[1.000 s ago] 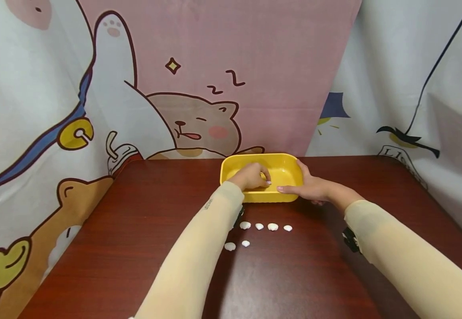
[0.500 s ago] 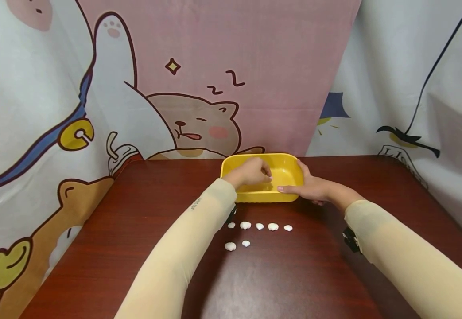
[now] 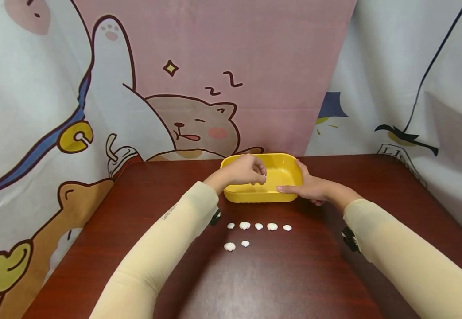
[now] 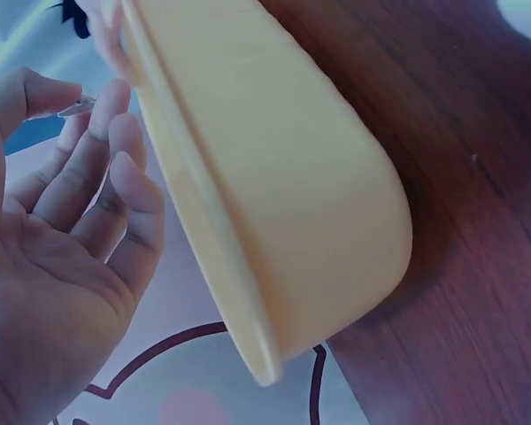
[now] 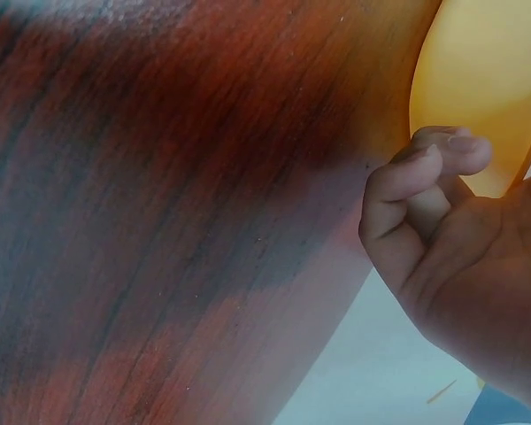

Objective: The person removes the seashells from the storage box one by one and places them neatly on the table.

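My left hand (image 3: 243, 170) is over the left part of a yellow plastic tub (image 3: 262, 197). Between thumb and forefinger it pinches a small pale seashell (image 4: 77, 107), best seen in the left wrist view; the other fingers curve loosely. At the tub's right end my right hand (image 3: 312, 187) holds it, the thumb across the front rim. The right wrist view has this hand's curled fingers (image 5: 396, 190) beside the tub's wall. In front of the tub lie white seashells: a row of several (image 3: 272, 226) and, nearer, a pair (image 3: 229, 247).
The dark red-brown wooden table (image 3: 167, 186) carries the tub near its back edge. Behind and at the sides hangs a cartoon-printed cloth (image 3: 274, 79).
My left hand has risen and drawn back leftward from the tub's middle, pinching the small seashell. Its sleeve has moved left, uncovering the row's leftmost shell. My right hand keeps its place.
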The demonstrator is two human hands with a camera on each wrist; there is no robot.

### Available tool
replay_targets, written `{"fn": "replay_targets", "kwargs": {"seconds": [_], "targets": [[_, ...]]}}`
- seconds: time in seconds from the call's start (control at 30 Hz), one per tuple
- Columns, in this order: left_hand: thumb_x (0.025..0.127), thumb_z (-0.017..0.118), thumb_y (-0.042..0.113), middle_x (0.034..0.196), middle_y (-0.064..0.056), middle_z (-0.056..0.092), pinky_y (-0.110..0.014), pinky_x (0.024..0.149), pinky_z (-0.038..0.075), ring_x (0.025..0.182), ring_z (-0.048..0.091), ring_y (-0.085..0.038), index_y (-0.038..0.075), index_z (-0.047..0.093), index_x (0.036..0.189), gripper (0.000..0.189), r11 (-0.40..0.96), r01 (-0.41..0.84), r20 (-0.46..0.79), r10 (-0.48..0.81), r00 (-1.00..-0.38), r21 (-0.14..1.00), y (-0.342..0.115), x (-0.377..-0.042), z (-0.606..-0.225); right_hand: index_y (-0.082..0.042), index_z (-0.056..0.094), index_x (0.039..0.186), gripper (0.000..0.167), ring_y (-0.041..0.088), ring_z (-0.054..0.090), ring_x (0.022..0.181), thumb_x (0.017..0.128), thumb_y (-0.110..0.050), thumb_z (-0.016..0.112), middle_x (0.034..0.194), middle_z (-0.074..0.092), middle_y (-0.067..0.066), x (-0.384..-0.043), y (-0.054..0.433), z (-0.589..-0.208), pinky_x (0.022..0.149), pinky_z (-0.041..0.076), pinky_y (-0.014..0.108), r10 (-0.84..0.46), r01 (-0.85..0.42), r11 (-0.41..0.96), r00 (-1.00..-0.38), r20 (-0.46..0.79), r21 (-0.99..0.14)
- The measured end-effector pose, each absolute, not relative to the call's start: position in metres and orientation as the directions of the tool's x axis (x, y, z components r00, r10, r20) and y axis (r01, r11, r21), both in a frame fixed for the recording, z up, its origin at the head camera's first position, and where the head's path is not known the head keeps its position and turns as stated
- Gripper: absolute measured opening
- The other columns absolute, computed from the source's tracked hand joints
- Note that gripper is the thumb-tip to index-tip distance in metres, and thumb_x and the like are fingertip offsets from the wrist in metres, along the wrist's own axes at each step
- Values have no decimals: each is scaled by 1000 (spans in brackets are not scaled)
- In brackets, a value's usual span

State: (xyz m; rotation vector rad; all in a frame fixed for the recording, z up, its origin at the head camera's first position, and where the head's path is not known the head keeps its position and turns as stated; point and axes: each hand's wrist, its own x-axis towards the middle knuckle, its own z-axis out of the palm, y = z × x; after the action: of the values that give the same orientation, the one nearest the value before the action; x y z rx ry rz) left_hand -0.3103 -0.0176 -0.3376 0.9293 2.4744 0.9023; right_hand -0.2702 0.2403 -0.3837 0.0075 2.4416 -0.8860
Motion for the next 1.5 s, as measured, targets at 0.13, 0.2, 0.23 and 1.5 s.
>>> {"fn": "replay_targets", "kwargs": {"seconds": [0.13,0.2,0.23,1.5], "targets": [[93,74,12,95,-9,79,-28,70,57,81,73,-24,7,70,103,12,563,409,-113,674,-730,718,-27,-300,-334,-31,-36,162,139,18,36,56,83,-85,66,74,42,4,-270,239,-384,53,37,28,-171,178,786,-858,-485,-592],[93,75,11,98,-12,80,-29,70,57,80,72,-20,6,70,103,12,545,398,-115,683,-722,738,-31,-294,-334,-31,-35,162,138,18,37,57,84,-84,66,77,43,5,-271,239,-384,53,37,28,-170,178,785,-860,-482,-594],[93,76,10,99,-14,80,-28,70,57,79,71,-18,5,70,103,12,535,398,-114,690,-715,746,-33,-291,-334,-31,-35,162,138,18,38,57,85,-84,66,79,44,6,-271,239,-384,53,37,28,-169,178,785,-861,-481,-593],[89,88,29,70,18,64,-20,63,45,64,53,0,27,80,91,9,639,630,-175,750,-638,442,-34,-198,-398,-15,-28,166,141,51,33,150,85,-81,68,167,20,36,-272,239,-384,127,25,69,-199,82,789,-903,-380,-608]]}}
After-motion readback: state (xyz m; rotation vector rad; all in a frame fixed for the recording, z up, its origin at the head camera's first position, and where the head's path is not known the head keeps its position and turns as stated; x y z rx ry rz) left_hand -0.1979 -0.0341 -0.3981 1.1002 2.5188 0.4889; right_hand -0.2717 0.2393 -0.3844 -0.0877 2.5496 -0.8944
